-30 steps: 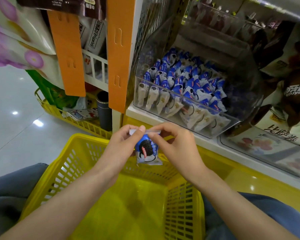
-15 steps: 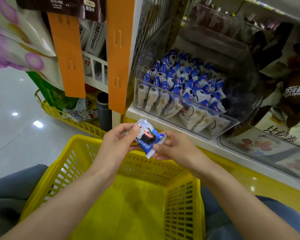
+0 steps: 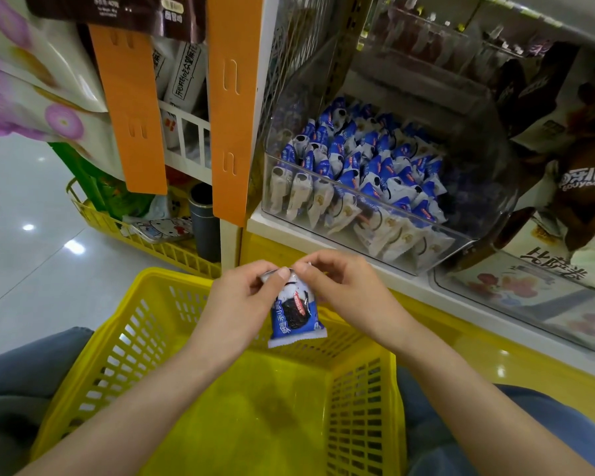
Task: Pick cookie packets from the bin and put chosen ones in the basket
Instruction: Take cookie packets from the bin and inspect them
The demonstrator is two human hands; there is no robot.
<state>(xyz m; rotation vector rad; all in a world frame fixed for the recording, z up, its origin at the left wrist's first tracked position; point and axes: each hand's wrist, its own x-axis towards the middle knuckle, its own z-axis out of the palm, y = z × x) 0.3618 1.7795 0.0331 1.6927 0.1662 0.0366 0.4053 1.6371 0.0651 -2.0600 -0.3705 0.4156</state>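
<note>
Your hands are together above the basket. The left hand (image 3: pixel 241 304) and the right hand (image 3: pixel 352 293) each pinch the crimped top seal of one cookie packet (image 3: pixel 294 319) between thumb and fingertips, so it hangs upright between them, over the far end of the basket.

It looks light: a thin, glossy film pouch, probably puffed with air and likely slick under your fingers. The cookie inside would probably crack if you squeezed the middle. The flat seal at the top or bottom is the safest place to hold, as you do now, and one hand should be enough to carry it.

Below, the yellow basket (image 3: pixel 124 324) sits open and close, so a short, low release ought to do. Beyond it, on the shelf, the clear bin (image 3: pixel 375 218) holds many more like packets (image 3: pixel 358 163), packed upright in rows. Take those by their top edges too.
</note>
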